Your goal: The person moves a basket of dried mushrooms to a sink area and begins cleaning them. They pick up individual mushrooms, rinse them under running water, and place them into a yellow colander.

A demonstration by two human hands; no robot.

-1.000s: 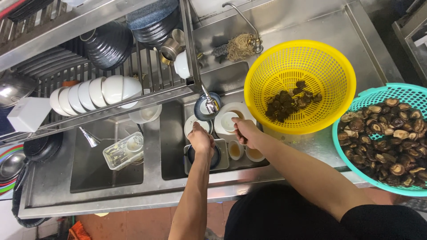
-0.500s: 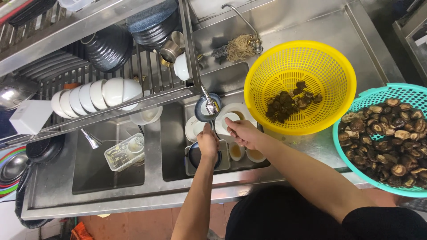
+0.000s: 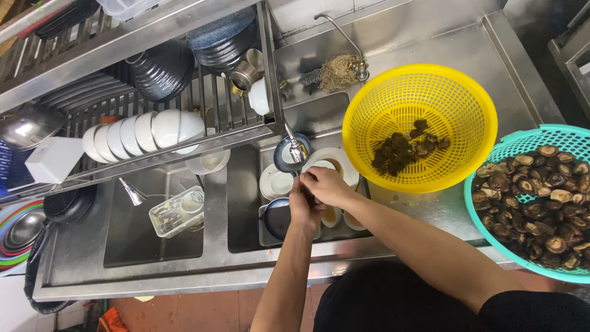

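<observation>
Both hands meet over the right sink basin, just under the tap spout (image 3: 298, 149). The left hand (image 3: 303, 206) and right hand (image 3: 326, 186) press together, fingers curled shut around something small I cannot make out. Stacked plates and bowls (image 3: 276, 183) lie directly beneath. The yellow colander (image 3: 369, 104) of mushrooms sits right on the bench (image 3: 430, 212), nearer the right hand.

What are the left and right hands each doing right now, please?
Left hand: curled over the sink, touching the right hand; what it holds cannot be told.
Right hand: closed, under the tap; contents hidden.
</observation>
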